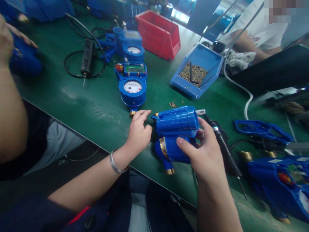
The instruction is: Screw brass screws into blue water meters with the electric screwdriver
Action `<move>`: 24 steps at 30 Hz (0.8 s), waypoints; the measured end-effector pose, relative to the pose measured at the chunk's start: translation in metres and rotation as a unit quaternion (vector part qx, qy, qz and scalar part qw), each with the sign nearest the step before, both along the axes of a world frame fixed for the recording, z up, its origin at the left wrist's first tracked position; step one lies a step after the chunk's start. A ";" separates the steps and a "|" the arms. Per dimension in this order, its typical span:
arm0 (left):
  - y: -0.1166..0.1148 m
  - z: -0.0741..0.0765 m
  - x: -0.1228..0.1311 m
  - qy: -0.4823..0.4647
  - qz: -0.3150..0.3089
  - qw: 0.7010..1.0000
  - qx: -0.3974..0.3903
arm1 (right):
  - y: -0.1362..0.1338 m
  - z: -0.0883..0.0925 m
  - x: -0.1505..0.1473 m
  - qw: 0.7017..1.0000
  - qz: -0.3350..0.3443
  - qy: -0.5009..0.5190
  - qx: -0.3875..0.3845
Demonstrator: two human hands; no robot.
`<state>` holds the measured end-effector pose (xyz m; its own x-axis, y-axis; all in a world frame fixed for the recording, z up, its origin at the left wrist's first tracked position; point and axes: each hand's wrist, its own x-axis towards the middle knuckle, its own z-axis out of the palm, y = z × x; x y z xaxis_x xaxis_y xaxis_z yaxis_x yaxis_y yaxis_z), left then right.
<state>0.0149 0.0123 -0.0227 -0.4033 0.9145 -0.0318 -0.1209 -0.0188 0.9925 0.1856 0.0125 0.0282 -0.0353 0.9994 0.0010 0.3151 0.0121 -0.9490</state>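
No wording or figure legible. Dial [132,86] of the blue meter [133,98], nearer the wearer than the red bin [151,35]: counter row too small to read. Second dial [133,50], just left of the bin, likewise; shirt print [254,39], well right of it, blurred.

A silver bracelet [113,163] circles the wrist of the left hand [140,130], with both forearms [89,182] bare. The dark navy clothing [38,214] has a bright red strip [78,215] beside a round dark button [89,222].
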 end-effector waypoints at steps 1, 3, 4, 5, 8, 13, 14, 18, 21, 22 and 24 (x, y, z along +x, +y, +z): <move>-0.009 -0.001 0.000 0.062 0.009 0.998 0.031 | 0.000 0.004 -0.005 0.999 -0.011 -0.037 -0.009; -0.024 -0.003 -0.001 0.209 -0.031 0.972 0.101 | 0.000 0.012 -0.013 0.995 -0.014 -0.101 -0.019; -0.029 -0.004 -0.003 0.279 -0.072 0.949 0.130 | 0.000 0.015 -0.016 0.993 -0.005 -0.121 -0.016; -0.032 -0.005 -0.005 0.333 -0.122 0.924 0.145 | -0.001 0.016 -0.018 0.990 0.002 -0.141 -0.007; -0.032 -0.006 -0.011 0.384 -0.251 0.881 0.118 | -0.003 0.017 -0.021 0.977 0.020 -0.208 0.032; -0.025 -0.001 -0.004 0.364 -0.274 0.890 0.026 | -0.001 0.020 -0.022 0.948 0.046 -0.303 0.084; -0.026 -0.001 -0.001 0.356 -0.269 0.895 0.014 | 0.000 0.022 -0.022 0.942 0.052 -0.320 0.088; -0.030 -0.005 0.002 0.332 -0.262 0.906 -0.003 | -0.004 0.030 -0.015 0.935 0.114 -0.323 0.087; -0.032 -0.009 -0.001 0.321 -0.259 0.911 -0.005 | -0.011 0.032 -0.005 0.939 0.169 -0.290 0.072; -0.033 -0.010 -0.002 0.318 -0.264 0.911 -0.006 | -0.013 0.032 -0.002 0.941 0.180 -0.280 0.065; -0.033 -0.011 -0.002 0.319 -0.275 0.907 -0.008 | -0.015 0.030 0.003 0.945 0.189 -0.263 0.054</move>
<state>0.0128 -0.0210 -0.0336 0.1724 0.9845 0.0329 0.4911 -0.1148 0.8635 0.1889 -0.0028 0.0579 -0.4138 0.9102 -0.0154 0.6962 0.3055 -0.6496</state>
